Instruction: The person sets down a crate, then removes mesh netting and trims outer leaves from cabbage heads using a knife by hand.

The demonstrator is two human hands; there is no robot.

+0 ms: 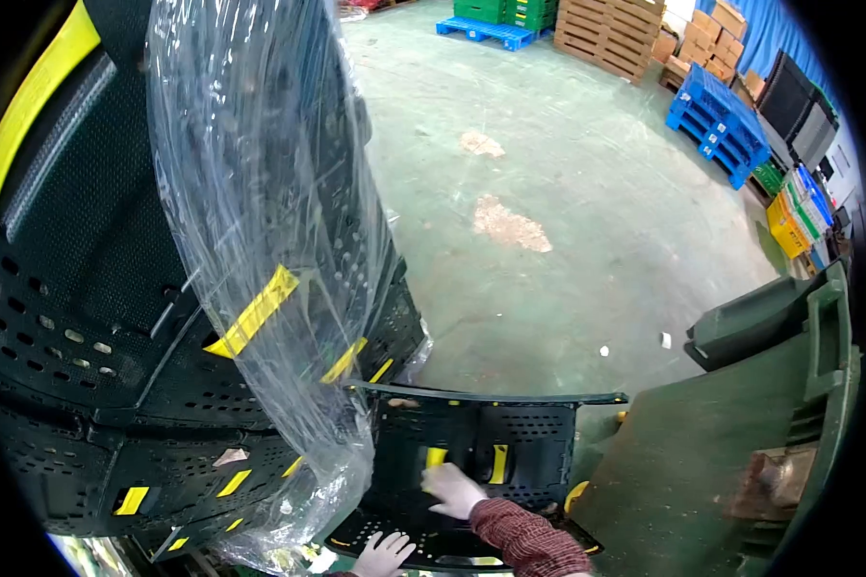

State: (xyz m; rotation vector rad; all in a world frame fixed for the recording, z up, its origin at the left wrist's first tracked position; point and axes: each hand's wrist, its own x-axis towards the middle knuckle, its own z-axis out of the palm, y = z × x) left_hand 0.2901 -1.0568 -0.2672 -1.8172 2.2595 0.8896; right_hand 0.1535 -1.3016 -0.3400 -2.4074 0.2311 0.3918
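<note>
A black perforated crate (539,419) with yellow handles lies low in front of me. My right hand (452,489), in a pale glove, reaches over it beside the left yellow strip (436,457); its fingers are bent and partly hidden, and their grip is unclear. My left hand (383,555), gloved too, rests at the near edge of the crate with its fingers spread. Clear plastic wrap (250,144) hangs over tall black crates (96,212) on the left.
A large green bin (683,433) stands close on the right. Further off are blue pallets (717,120), wooden pallets (606,37), cardboard boxes (712,40) and a yellow crate (787,227). Small white scraps (666,340) lie on the green floor (587,192).
</note>
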